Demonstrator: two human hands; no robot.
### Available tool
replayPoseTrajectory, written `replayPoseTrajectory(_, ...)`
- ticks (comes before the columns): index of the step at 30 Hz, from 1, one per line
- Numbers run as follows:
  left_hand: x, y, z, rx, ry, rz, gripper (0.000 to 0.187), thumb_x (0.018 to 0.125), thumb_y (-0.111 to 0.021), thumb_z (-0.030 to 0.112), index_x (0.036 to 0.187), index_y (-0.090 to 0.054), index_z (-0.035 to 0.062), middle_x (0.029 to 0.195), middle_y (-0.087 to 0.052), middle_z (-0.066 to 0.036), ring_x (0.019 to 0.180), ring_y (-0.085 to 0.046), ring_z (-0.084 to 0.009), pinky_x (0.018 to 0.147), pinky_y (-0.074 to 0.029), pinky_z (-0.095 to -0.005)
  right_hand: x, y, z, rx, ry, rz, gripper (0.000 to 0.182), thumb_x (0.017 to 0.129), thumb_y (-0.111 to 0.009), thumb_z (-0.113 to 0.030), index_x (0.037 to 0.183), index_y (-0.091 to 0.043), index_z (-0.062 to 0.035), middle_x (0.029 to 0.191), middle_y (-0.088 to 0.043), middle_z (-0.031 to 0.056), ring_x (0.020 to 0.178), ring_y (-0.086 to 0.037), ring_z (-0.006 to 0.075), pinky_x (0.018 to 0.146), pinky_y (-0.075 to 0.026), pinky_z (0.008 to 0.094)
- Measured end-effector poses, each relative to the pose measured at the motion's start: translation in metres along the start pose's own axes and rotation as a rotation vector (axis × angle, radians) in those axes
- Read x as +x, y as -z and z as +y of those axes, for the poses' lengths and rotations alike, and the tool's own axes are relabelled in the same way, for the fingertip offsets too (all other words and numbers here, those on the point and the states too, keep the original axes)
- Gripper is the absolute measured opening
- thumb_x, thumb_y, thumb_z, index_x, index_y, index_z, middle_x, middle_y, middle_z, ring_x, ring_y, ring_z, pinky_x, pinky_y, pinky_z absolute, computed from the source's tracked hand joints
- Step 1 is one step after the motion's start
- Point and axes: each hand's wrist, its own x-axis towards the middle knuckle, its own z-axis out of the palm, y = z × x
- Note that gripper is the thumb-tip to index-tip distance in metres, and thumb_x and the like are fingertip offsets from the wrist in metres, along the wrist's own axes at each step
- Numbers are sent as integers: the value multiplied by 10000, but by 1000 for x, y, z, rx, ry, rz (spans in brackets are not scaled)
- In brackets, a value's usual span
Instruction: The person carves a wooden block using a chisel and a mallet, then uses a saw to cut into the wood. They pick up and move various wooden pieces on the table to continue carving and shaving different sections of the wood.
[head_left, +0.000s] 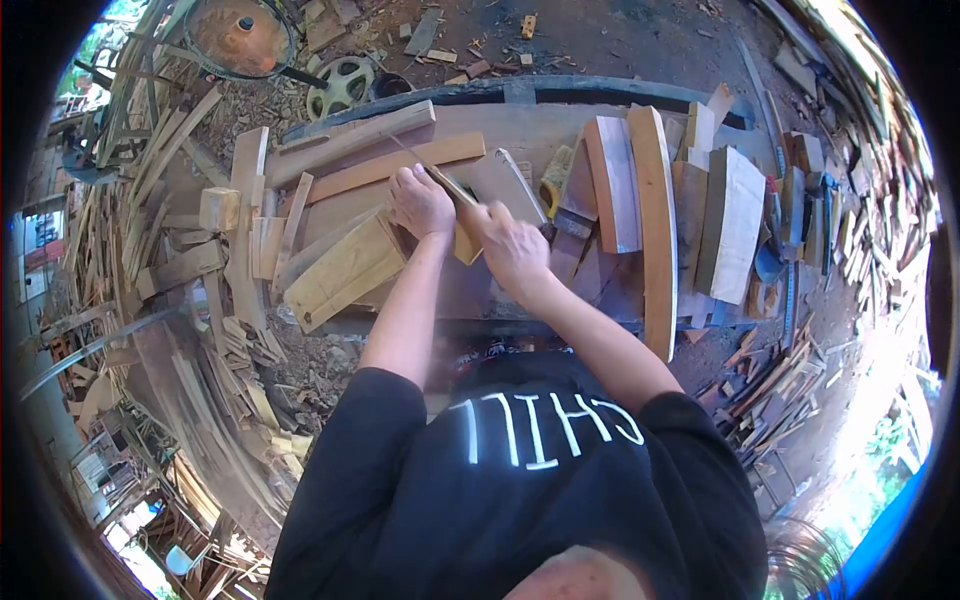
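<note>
Near the middle of the bench, my right hand (515, 250) is closed around the rear end of a handsaw (452, 186), seen nearly edge-on. Its thin blade slants up and left past my other hand. My left hand (420, 205) is curled right beside the blade, pressed on a small piece of wood (467, 246) that shows between my wrists. Most of that piece is hidden by the hands. A thick pale wooden block (345, 272) lies to the left of my left forearm. Just beyond the hands is a long flat brown board (400, 168).
Right of my hands stand a pink-brown block (614, 185), a long curved board (655, 230) and a broad pale-faced block (731, 225). A yellow-handled tool (553, 190) lies among them. Wood scraps surround the bench (520, 92). A round fan-like guard (240, 38) stands far left.
</note>
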Motion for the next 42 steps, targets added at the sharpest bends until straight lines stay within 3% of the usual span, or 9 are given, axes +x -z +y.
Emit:
replayPoseTrajectory(7, -9, 1, -6, -74, -63, 93, 283, 980, -460, 297, 904, -518, 31, 976, -573, -175, 974, -550, -373, 825, -408, -526, 17, -13, 11, -11, 44, 54, 126, 875, -540, -99, 992, -495, -89, 853, -608, 122, 694, -691, 314, 588, -560, 413)
replayPoseTrajectory(10, -31, 11, -26, -276, -230, 16, 322, 961, -502, 298, 1154, -534, 42, 1181, -532, -186, 1113, -491, -380, 928, -362, -551, 9, -7, 5, 23, 8, -14, 126, 905, -504, -124, 1022, -485, -82, 910, -618, 147, 735, -682, 365, 635, -561, 447)
replayPoseTrajectory(12, -65, 30, -34, -205, -385, 25, 598, 919, -579, 313, 1395, -387, 7, 1389, -382, -270, 1295, -360, -433, 1051, -297, -556, 1, -1, -1, 63, 1, -56, 140, 903, -506, -128, 1027, -478, -72, 923, -615, 161, 747, -680, 380, 646, -561, 460)
replayPoseTrajectory(18, -110, 70, -59, -49, -541, -248, 913, 830, -673, 384, 1475, -204, -61, 1525, -130, -339, 1421, -139, -488, 1136, -211, -554, -8, 2, -6, 90, -15, -151, 167, 895, -523, -137, 1030, -479, -50, 970, -614, 183, 808, -681, 398, 680, -563, 470)
replayPoseTrajectory(26, -124, 50, -42, 208, -431, -41, 1060, 730, -768, 403, 1482, -173, -48, 1541, -109, -330, 1338, -323, -501, 1057, -342, -550, 13, 49, -50, 101, -32, -173, 196, 905, -540, -196, 980, -552, -15, 936, -650, 215, 811, -689, 395, 684, -569, 444)
replayPoseTrajectory(32, -90, 104, -25, -64, -395, -653, 1243, 603, -890, 208, 1490, -57, -49, 1542, -39, -327, 1407, -237, -452, 1155, -289, -439, 54, 82, -25, -31, 5, -378, 250, 900, -538, -187, 1004, -653, 10, 950, -680, 240, 921, -676, 411, 773, -557, 479)
replayPoseTrajectory(37, -12, 130, -27, -84, -534, -780, 1087, 628, -860, 169, 1470, -217, -73, 1490, -293, -301, 1382, -345, -380, 1135, -318, -396, 57, 92, -22, 58, 26, -127, 218, 904, -493, -151, 976, -631, 1, 943, -672, 243, 838, -676, 429, 737, -550, 488)
replayPoseTrajectory(39, 24, 161, -12, -352, -229, -1254, 1005, 636, -851, 226, 1438, -325, -73, 1355, -502, -254, 1293, -474, -327, 1088, -365, -372, 48, 86, -17, 107, 55, -30, 201, 922, -463, -136, 1003, -586, 1, 948, -660, 241, 813, -667, 440, 718, -541, 505)
replayPoseTrajectory(42, 64, 134, -41, -420, -222, -1133, 905, 643, -846, 282, 1356, -422, -80, 1225, -607, -215, 1155, -583, -302, 1015, -423, -362, 18, 45, 5, 160, 84, 39, 147, 945, -437, -128, 1015, -514, -24, 921, -635, 224, 767, -657, 437, 675, -527, 519)
